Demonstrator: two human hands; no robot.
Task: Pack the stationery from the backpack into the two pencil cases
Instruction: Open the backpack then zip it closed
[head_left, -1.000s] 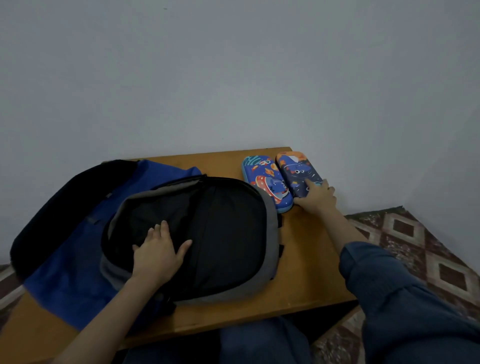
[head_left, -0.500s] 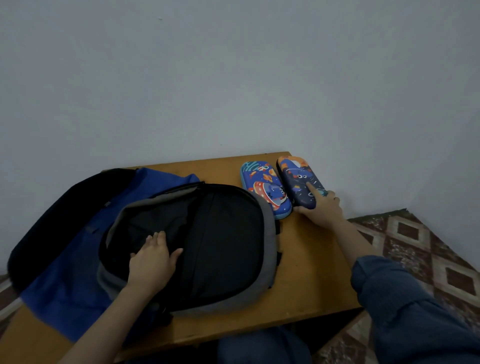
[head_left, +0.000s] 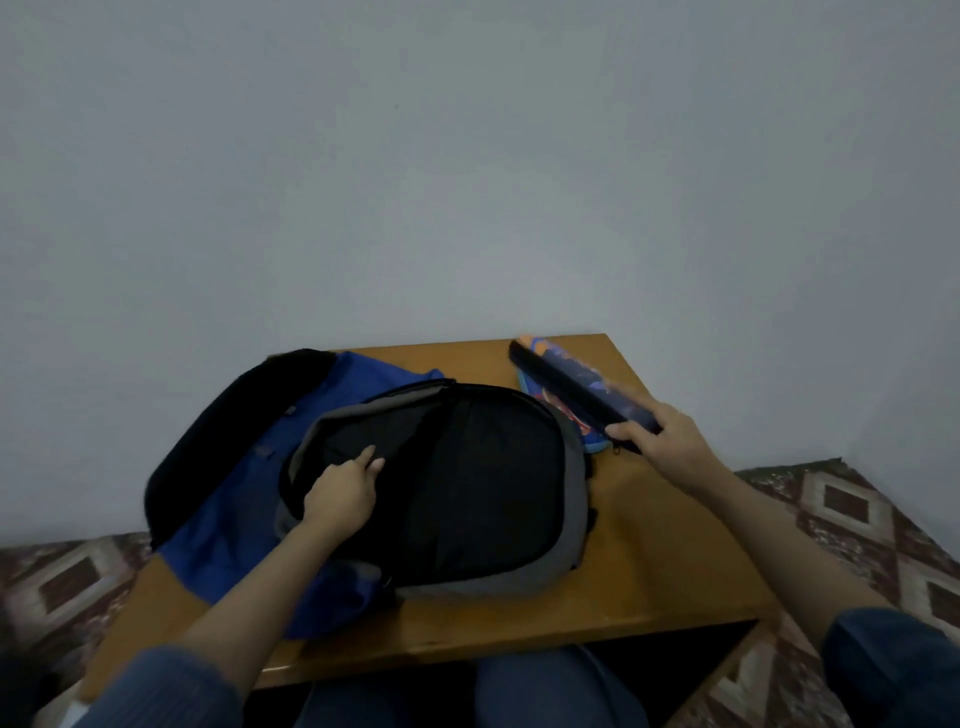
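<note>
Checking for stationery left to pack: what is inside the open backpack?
Only dark lining shows inside the backpack, with the left hand at its opening. No stationery is visible; the shadowed depths are hidden.

Dim, flat light; motion blur; wide-angle bending at edges.

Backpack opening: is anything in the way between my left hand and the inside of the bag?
Nothing visible does. The left hand rests on the black lining inside the open backpack. The right hand grips the dark pencil case, tilted on edge to the bag's right, clear of the opening.
</note>
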